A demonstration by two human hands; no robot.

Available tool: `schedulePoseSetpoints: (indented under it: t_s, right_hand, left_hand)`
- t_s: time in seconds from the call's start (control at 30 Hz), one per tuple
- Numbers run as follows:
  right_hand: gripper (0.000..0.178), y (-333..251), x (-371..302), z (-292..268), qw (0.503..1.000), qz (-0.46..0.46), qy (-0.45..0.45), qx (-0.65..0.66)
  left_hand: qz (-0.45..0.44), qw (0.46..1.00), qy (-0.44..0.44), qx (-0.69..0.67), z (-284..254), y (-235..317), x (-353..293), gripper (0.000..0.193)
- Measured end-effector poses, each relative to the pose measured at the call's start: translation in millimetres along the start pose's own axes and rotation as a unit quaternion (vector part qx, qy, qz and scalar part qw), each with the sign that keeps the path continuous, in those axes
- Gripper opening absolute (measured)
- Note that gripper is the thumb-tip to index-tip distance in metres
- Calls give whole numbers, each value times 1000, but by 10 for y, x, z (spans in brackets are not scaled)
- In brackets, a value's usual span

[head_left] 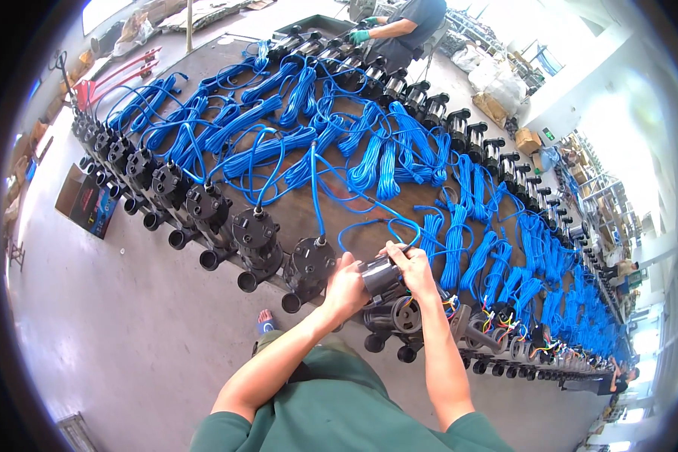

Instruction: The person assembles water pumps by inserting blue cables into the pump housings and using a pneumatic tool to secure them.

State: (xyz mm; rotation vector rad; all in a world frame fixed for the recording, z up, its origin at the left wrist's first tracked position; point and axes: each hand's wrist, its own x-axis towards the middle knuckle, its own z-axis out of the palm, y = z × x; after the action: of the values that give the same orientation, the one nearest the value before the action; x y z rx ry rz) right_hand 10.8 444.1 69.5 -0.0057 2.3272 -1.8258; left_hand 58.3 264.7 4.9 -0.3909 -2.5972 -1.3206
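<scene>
Your left hand (345,288) and your right hand (411,269) both grasp one black cylindrical pump cover (382,276), held over the near edge of the counter (331,209). Both forearms reach up from below, elbows bent. About nine assembled black pumps (258,242) stand in the row to your left, each with a blue cable bundle (384,167). A black carton (87,200) lies on the floor at left.

Black pumps (258,239), bright blue cable coils (384,169), a brown table (346,200).
</scene>
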Motion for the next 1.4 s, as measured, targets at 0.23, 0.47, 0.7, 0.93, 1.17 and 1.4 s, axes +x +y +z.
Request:
schedulePoseSetpoints:
  t_s: [0.23, 0.47, 0.7, 0.93, 1.17, 1.4]
  right_hand:
    - [41, -24, 46, -38, 990, -8, 61, -127]
    - [42, -236, -11, 142, 968, -70, 79, -229]
    - [41, -136, -119, 115, 962, -61, 111, -243]
    - [43, 17, -57, 49, 948, -28, 179, -262]
    - [41, 204, 14, 68, 954, -27, 186, -234]
    - [40, 0, -94, 140, 928, -46, 167, -331]
  left_hand:
    - [-125, 992, 13, 24, 176, 184, -29, 92]
    - [-83, 995, 35, 37, 164, 120, -196, 98]
    - [-73, 993, 73, -63, 55, -35, -623, 87]
    - [-41, 990, 132, -8, 135, 84, -677, 82]
    - [-107, 994, -3, 19, 112, -16, -428, 79]
    - [-221, 966, 46, -129, -3, 33, -406, 80]
